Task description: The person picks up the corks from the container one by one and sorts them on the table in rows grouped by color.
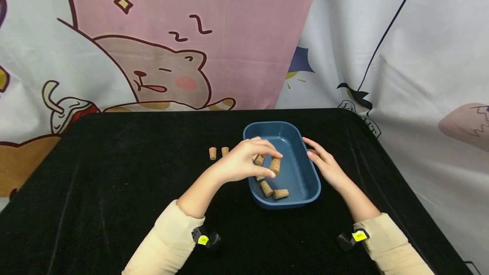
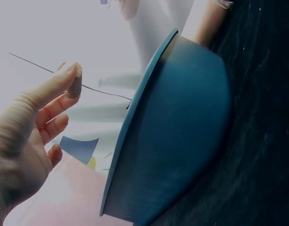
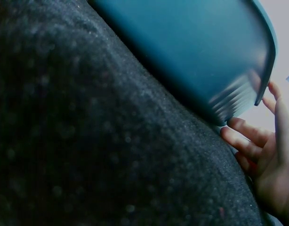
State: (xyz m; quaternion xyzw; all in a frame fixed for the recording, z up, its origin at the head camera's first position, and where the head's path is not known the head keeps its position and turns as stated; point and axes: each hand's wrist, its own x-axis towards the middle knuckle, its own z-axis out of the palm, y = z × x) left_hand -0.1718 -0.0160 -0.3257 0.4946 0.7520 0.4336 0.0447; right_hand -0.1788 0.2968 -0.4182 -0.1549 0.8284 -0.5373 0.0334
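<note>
Between thumb and fingertips my left hand [image 1: 246, 160] pinches a cork [image 1: 275, 165] above the blue plastic basin [image 1: 298, 200]. The left wrist view shows that cork [image 2: 75, 84] higher than the basin's rim [image 2: 140, 101]. Several more corks lie in the basin, among them one cork [image 1: 281, 194] at the near end and another cork [image 1: 266, 189] beside it; my left hand hides part of this group. At the basin's right side, my right hand [image 1: 327, 166] touches the rim and outer wall with its fingers extended, as the right wrist view also shows.
Left of the basin, a cork [image 1: 212, 153] and a second cork [image 1: 225, 151] stand on the black cloth-covered table [image 1: 126, 190]. Behind the table hangs a printed curtain [image 1: 244, 41] with cartoon figures.
</note>
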